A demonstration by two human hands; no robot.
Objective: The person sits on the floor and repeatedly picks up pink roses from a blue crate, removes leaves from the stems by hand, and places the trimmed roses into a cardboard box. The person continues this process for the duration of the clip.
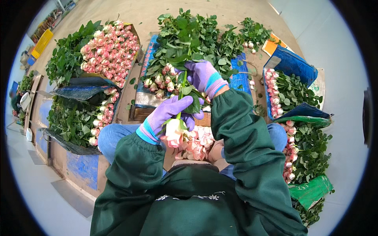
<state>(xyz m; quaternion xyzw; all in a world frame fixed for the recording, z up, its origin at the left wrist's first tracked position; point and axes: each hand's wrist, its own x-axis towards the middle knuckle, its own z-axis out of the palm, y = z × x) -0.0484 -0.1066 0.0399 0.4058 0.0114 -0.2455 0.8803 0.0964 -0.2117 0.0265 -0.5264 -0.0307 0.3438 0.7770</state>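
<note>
A pale pink-and-white rose [174, 132] is held in front of my body, bloom toward me and leafy stem pointing away. My left hand [171, 107], in a purple glove, grips the stem just behind the bloom. Farther up the same stem is my right hand [203, 75], also gloved, with its fingers closed around the stem among the leaves; the fingertips are partly hidden. Beyond both hands lies a pile of leafy roses [189, 32] on a blue sheet [240, 73]. Loose pink petals [199, 141] are heaped between my legs.
At the left stands a large stack of pink roses [110, 51], above another bundle beside a dark wrap [79, 90]. Rose bundles [298, 91] with blue and green wraps [313, 188] line the right, near a pale wall [339, 44]. A yellow crate [42, 42] is far left.
</note>
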